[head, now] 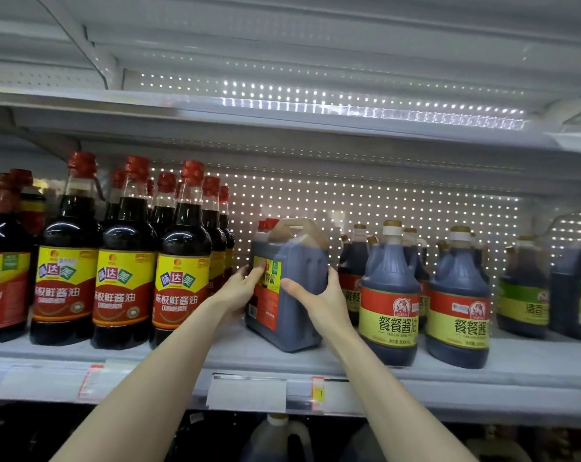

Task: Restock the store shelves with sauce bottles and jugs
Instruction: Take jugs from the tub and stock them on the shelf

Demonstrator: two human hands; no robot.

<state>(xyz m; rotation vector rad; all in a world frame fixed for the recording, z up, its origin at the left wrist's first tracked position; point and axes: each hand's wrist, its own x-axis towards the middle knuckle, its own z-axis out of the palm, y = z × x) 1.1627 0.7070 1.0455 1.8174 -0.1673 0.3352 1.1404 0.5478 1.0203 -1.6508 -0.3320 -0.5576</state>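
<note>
A store shelf (349,360), lit from above, carries tall red-capped bottles (124,261) at left and round-shouldered jugs (390,295) at right; in the gap between them stands the square sauce jug (299,295), base on the shelf board and turned corner-first, so its label (267,288) faces left rather than out to the aisle. A second red cap (271,223) shows just behind it, suggesting another jug in the row.

The step in hand appears to be squaring the jug into line; done well, that likely means swivelling it on its base rather than lifting, bringing the label to the front, and stopping short of the neighbours on either side; a full jug is probably heavy, so both hands belong low on the body.

The right hand (319,298) grasps the jug's near corner, thumb across the front edge, fingers wrapped round the right side; the left hand (240,291) lies released and flat against the label, fingers straight and pressing; the jug sits between the two hands, touching both, and just beside the nearest round jug.
</note>
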